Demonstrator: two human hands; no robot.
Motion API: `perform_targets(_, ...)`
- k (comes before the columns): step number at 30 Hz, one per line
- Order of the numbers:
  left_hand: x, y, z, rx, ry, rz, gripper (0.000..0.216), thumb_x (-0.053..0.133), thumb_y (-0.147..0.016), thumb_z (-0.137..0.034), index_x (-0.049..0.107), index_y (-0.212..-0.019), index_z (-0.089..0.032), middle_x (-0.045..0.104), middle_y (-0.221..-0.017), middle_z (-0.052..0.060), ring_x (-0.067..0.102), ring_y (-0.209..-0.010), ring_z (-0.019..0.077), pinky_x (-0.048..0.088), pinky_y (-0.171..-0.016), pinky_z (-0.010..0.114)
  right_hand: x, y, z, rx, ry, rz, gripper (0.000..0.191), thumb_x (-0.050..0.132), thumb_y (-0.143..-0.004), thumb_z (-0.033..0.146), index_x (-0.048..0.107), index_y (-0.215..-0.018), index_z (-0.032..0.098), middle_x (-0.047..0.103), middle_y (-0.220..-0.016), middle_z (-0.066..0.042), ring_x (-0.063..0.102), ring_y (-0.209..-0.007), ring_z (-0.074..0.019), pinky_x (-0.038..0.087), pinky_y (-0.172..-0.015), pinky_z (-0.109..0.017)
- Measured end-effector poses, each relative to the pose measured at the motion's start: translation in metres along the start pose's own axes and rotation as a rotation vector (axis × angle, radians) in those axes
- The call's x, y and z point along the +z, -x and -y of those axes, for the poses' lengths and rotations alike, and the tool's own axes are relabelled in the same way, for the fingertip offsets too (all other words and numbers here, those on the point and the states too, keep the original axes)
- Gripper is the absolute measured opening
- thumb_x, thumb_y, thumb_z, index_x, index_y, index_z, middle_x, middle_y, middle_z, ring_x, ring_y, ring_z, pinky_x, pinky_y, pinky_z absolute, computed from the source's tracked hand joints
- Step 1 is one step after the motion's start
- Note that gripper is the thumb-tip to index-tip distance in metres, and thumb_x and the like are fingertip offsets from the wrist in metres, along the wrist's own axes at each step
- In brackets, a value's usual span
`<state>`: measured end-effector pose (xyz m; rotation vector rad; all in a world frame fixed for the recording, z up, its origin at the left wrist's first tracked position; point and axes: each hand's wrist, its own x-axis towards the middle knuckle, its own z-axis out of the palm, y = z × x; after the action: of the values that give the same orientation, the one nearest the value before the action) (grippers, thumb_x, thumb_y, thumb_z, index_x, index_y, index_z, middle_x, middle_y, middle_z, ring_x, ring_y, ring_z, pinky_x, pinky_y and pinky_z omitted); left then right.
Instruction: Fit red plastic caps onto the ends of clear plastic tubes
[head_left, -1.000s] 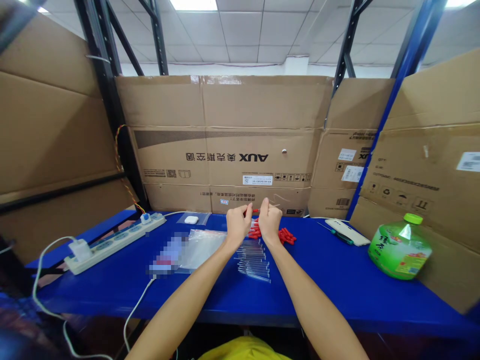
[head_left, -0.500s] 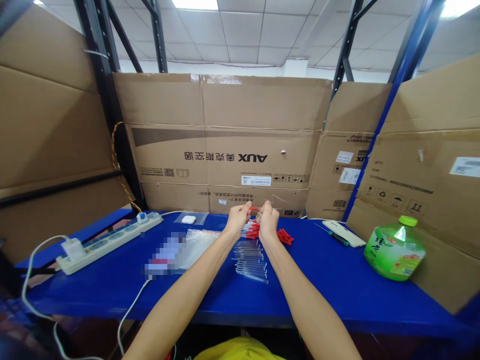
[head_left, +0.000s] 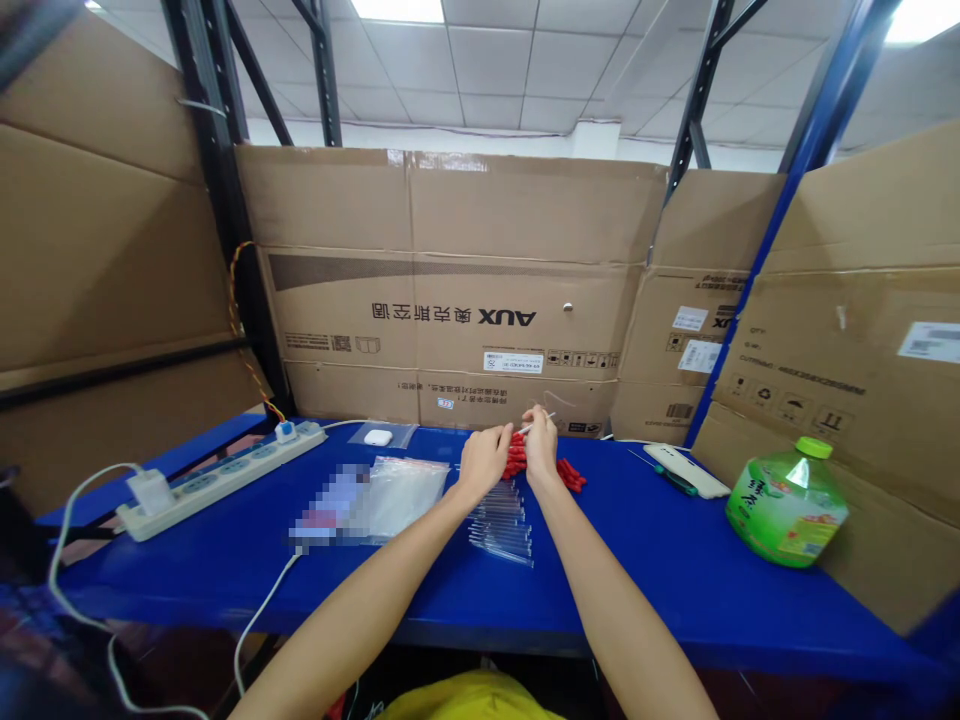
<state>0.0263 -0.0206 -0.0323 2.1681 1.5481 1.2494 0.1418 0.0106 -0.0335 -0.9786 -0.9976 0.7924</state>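
A tiled ceiling is glowing overhead while brown cardboard [head_left: 465,210] is walling in a blue table [head_left: 637,590]. Starting at the left edge, a white power strip [head_left: 225,482] is lying slantwise, running back toward the far left corner. Next, a small white case [head_left: 378,438] is sitting by the far edge, and a clear zip bag [head_left: 409,490] is lying flat nearer the middle.

Now the hands! The left hand [head_left: 484,458] is hovering low toward the far edge, fingers bunched together; whether it is gripping anything, I cannot tell. Just below, slim clear tubes [head_left: 501,528] are lying in a row, apparently waiting their turn. Red pieces [head_left: 516,456] are clustering between the hands. The right hand [head_left: 541,445] is pinching a slim pale stick [head_left: 553,415] above the table, and more red pieces are heaping beside that wrist. It is looking like work midway, with plenty remaining; no finished count is showing.

Rightward, a green screwdriver [head_left: 677,481] is resting against a white slab [head_left: 690,468], and a green bottle [head_left: 787,510] is standing by the right edge.

And the lettering: "AUX 奥克斯空调" is reading upside down on the back panel; the smaller print and the bottle's characters are staying too unclear to call.
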Motion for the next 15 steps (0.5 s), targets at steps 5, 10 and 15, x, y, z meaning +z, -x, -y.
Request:
perform_targets(5,0.007,0.006,0.000,0.061,-0.166,0.029,0.048,0.031,-0.107,-0.040,0.070,-0.088,-0.019,0.074,-0.083,0.011,0.064,-0.073,0.0201,0.028,-0.063,0.028,-0.004,-0.003,0.008,0.295,-0.279,0.131,0.055,0.033,-0.092,0.075,0.035,-0.069,0.025,0.048,-0.050,0.005,0.022,-0.033,-0.0075,0.014,-0.034,-0.023)
perform_targets(10,0.006,0.007,-0.001,0.163,-0.139,0.098,0.044,0.038,-0.105,-0.043,0.065,-0.078,-0.020,0.070,-0.075,0.008,0.059,-0.068,0.0195,0.027,-0.063,0.029,-0.017,-0.009,0.013,0.437,-0.317,0.174,0.055,0.027,-0.099,0.068,0.019,-0.064,0.026,0.020,-0.040,0.011,0.010,-0.031,-0.0079,0.011,-0.033,-0.023)
perform_targets(15,-0.003,0.003,-0.005,0.309,0.070,0.174,0.046,0.044,-0.102,-0.047,0.056,-0.068,-0.018,0.056,-0.063,0.000,0.044,-0.059,0.0132,0.025,-0.061,0.027,-0.026,-0.015,0.016,0.476,-0.304,0.253,0.056,0.026,-0.100,0.068,0.016,-0.063,0.027,0.016,-0.038,0.010,0.009,-0.032,-0.0096,0.015,-0.033,-0.024)
